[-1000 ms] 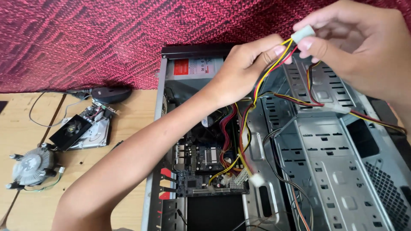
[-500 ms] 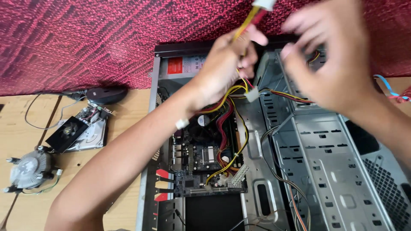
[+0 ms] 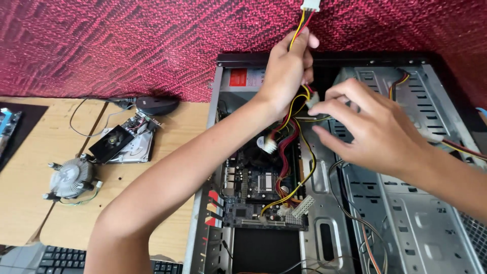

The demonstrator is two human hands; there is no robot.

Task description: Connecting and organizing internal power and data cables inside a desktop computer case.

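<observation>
two hands are working over an open computer case (image 3: 406,223) that is lying on its side and filling the right half of the frame. inside it, at lower centre, a motherboard (image 3: 258,185) is sitting with red, yellow and black wires running across it; a white plug (image 3: 269,145) is hanging loose above the board. the grey metal drive bays (image 3: 421,127) are taking up the right part of the case.

the left hand (image 3: 286,76), at upper centre, is clamping a wire bundle (image 3: 298,31) of yellow, red and black strands in a closed fist, lifting it above the case rim. the bundle is ending in a white connector (image 3: 310,5) at the very top edge of the frame, partly cut off. below the fist the same colours are trailing down into the case.

the right hand (image 3: 375,132), right of centre, is hovering just beside the left, fingers spread apart and curled, with the fingertips near a second small white connector (image 3: 312,99); whether they are touching it cannot be told.

on the wooden table (image 3: 30,167) at left, outside the case, a round cooler with fins (image 3: 68,177) is lying near a bare hard drive (image 3: 127,144) and a dark mouse (image 3: 156,105). a black keyboard (image 3: 66,260) is showing at the lower left edge.
</observation>
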